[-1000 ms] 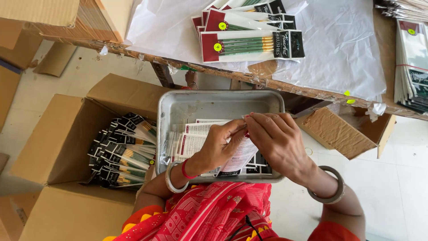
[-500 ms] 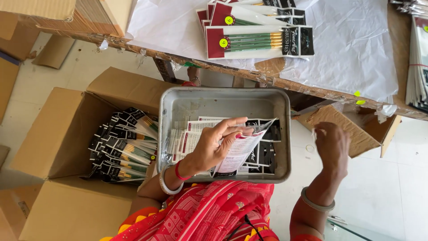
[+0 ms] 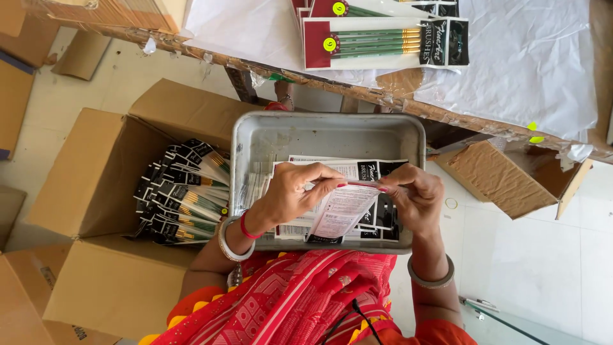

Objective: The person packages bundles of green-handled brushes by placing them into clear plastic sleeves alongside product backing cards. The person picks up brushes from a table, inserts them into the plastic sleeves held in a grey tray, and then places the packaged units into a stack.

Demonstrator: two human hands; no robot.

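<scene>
Both hands hold one printed card over the metal tray.
Left hand (image 3: 290, 191) and right hand (image 3: 412, 195) pinch closed on the printed card (image 3: 341, 207) above the metal tray (image 3: 319, 131); the card seems just lifted from the stack, needing a steady grip.

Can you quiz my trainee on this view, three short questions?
1. True or false: both hands hold one printed card sleeve.
2. What lies in the open cardboard box at the person's left? A) packed brush sets B) loose bottles
3. What kind of container rests on the lap?

Key: 1 true. 2 A, packed brush sets. 3 a metal tray with more card sleeves in it.
</scene>
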